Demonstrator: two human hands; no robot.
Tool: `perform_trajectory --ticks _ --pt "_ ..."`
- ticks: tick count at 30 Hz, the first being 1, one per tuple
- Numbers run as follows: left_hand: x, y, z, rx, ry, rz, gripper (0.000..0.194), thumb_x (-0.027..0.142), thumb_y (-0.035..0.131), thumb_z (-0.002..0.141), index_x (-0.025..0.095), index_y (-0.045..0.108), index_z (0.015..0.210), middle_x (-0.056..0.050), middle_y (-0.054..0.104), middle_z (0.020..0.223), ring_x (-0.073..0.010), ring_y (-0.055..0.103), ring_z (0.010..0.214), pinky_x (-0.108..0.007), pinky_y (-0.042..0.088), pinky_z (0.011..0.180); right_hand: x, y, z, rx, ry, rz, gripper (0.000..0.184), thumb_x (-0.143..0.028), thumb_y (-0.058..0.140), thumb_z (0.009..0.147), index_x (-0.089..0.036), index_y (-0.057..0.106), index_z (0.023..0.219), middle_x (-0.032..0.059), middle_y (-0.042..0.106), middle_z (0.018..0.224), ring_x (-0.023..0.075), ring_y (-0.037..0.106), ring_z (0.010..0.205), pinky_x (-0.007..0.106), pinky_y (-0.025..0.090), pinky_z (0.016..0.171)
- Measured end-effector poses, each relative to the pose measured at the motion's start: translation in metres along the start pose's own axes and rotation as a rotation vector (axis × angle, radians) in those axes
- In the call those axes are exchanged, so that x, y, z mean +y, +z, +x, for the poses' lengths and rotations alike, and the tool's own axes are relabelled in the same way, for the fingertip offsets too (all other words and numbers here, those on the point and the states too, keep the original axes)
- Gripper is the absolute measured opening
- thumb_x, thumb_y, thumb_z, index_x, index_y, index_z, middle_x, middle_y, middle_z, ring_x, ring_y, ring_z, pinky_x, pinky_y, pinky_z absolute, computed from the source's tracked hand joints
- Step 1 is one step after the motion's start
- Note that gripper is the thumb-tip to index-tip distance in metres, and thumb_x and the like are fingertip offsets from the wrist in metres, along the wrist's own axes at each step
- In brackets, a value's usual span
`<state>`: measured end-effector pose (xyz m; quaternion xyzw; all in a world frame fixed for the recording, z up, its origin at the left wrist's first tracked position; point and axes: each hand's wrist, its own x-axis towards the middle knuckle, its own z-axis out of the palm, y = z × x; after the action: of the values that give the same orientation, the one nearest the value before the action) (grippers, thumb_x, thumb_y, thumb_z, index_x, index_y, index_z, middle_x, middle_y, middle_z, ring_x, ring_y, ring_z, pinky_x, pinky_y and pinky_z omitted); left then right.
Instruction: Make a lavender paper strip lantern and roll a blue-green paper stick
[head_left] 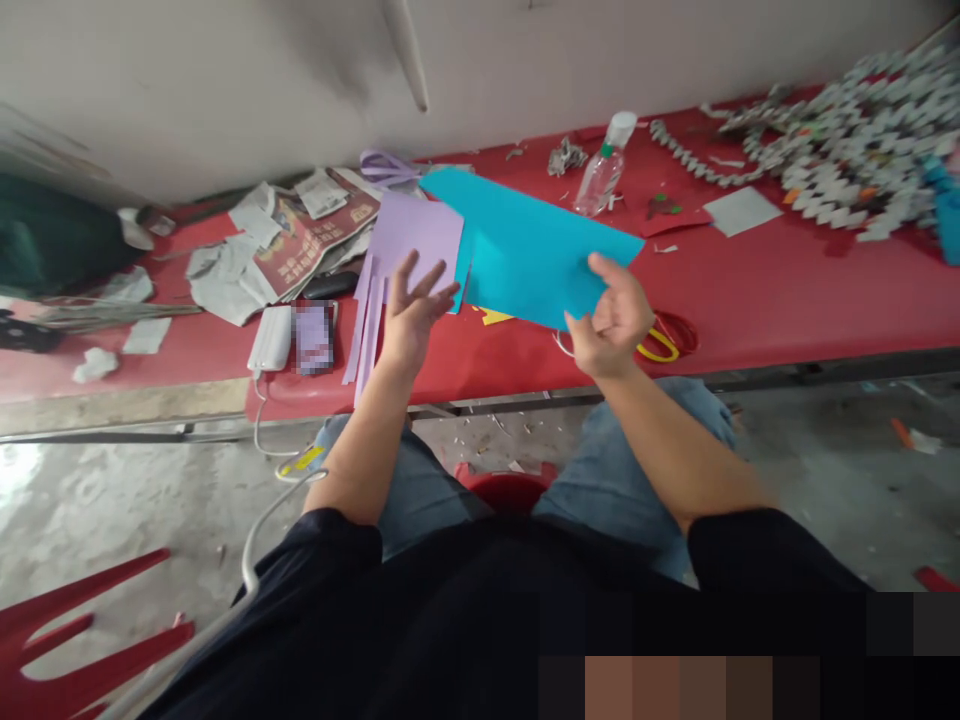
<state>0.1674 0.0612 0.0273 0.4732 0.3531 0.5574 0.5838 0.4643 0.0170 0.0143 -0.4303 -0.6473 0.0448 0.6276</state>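
A bright blue sheet of paper [532, 245] is tilted up over the red table, its lower right edge in my right hand [619, 315]. The fingers of that hand curl at the paper, with the thumb at its lower corner. My left hand [416, 325] is open, fingers spread, holding nothing. It hovers in front of a purple sheet of paper [418, 235] and beside narrow purple paper strips [367, 335]. More blue paper shows between the purple sheet and the raised one. Yellow-handled scissors [660, 345] lie partly hidden behind my right hand.
On the red table [765, 300] are newspaper [319, 235], a white power bank [271, 338], a phone [313, 335] and a clear bottle [602, 175]. Folded paper chains [847, 150] pile up at the right. A white cable [259, 540] runs past my left arm.
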Motion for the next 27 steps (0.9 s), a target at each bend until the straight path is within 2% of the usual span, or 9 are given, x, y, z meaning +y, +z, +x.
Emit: perform_trajectory --ticks 3,5,9,13,15,17,21,24,27 --pt "-0.024 0.006 -0.011 0.029 -0.227 -0.001 0.081 0.044 0.088 0.082 0.032 0.054 0.155 -0.015 0.062 0.159 -0.0319 0.077 0.122 -0.054 0.060 0.111 -0.022 0.008 -0.019 0.118 -0.273 -0.053 0.037 -0.044 0.068 0.104 -0.030 0.075 0.137 0.0098 0.084 0.113 0.0307 0.082 0.100 0.046 0.066 0.086" --pt "-0.033 0.013 -0.021 -0.065 -0.194 -0.042 0.106 0.049 0.093 0.082 0.042 0.032 0.169 -0.014 0.055 0.165 -0.0348 0.069 0.138 -0.059 0.058 0.115 -0.035 0.018 -0.031 -0.018 -0.278 -0.079 0.025 -0.036 0.070 0.105 -0.027 0.080 0.126 0.0085 0.086 0.102 0.0282 0.083 0.090 0.043 0.065 0.083" --pt "-0.041 0.017 -0.036 -0.068 -0.058 -0.063 0.159 0.058 0.104 0.070 0.051 -0.017 0.172 -0.013 0.034 0.180 -0.0348 0.053 0.156 -0.059 0.052 0.126 -0.048 0.032 -0.047 -0.353 -0.019 -0.081 0.028 -0.037 0.065 0.108 -0.023 0.087 0.118 0.0084 0.087 0.094 0.0275 0.082 0.083 0.043 0.062 0.085" --pt "-0.056 0.014 -0.046 0.032 -0.012 0.089 0.179 0.058 0.109 0.062 0.039 -0.033 0.170 -0.025 0.032 0.178 -0.0397 0.053 0.156 -0.059 0.048 0.128 -0.055 0.038 -0.054 -0.435 0.181 -0.013 0.035 -0.042 0.059 0.113 -0.021 0.085 0.126 0.0074 0.088 0.101 0.0224 0.081 0.077 0.034 0.062 0.074" --pt "-0.060 0.019 -0.051 0.029 0.010 0.118 0.173 0.063 0.107 0.063 0.039 -0.025 0.172 -0.024 0.039 0.173 -0.0395 0.055 0.153 -0.059 0.051 0.125 -0.059 0.037 -0.054 -0.461 0.213 0.001 0.033 -0.038 0.060 0.113 -0.021 0.085 0.125 0.0070 0.088 0.104 0.0216 0.081 0.076 0.032 0.060 0.071" --pt "-0.057 0.029 -0.057 0.022 0.072 0.151 0.151 0.067 0.102 0.069 0.038 -0.001 0.176 -0.020 0.052 0.161 -0.0350 0.063 0.142 -0.053 0.058 0.117 -0.064 0.034 -0.051 -0.491 0.200 -0.013 0.030 -0.035 0.061 0.111 -0.021 0.086 0.121 0.0070 0.088 0.101 0.0212 0.079 0.073 0.032 0.056 0.068" --pt "-0.032 0.050 -0.068 0.112 0.137 0.297 0.076 0.064 0.090 0.087 0.028 0.060 0.147 -0.007 0.069 0.117 -0.0159 0.069 0.092 -0.029 0.062 0.083 -0.075 0.024 -0.036 -0.533 0.153 -0.041 0.030 -0.034 0.059 0.113 -0.022 0.086 0.114 0.0070 0.086 0.091 0.0211 0.077 0.072 0.032 0.048 0.067" --pt "-0.016 0.055 -0.070 0.098 0.084 0.254 0.056 0.060 0.091 0.088 0.025 0.071 0.127 -0.002 0.070 0.099 -0.0121 0.065 0.080 -0.025 0.059 0.076 -0.080 0.020 -0.027 -0.563 0.046 -0.137 0.029 -0.033 0.058 0.114 -0.023 0.084 0.122 0.0074 0.087 0.102 0.0223 0.078 0.080 0.033 0.045 0.068" --pt "-0.008 0.052 -0.064 0.053 0.083 0.284 0.050 0.060 0.090 0.088 0.025 0.074 0.120 -0.002 0.070 0.095 -0.0141 0.065 0.079 -0.027 0.059 0.074 -0.079 0.021 -0.022 -0.579 -0.080 -0.324 0.029 -0.033 0.058 0.115 -0.024 0.084 0.121 0.0058 0.084 0.093 0.0208 0.073 0.075 0.035 0.038 0.065"
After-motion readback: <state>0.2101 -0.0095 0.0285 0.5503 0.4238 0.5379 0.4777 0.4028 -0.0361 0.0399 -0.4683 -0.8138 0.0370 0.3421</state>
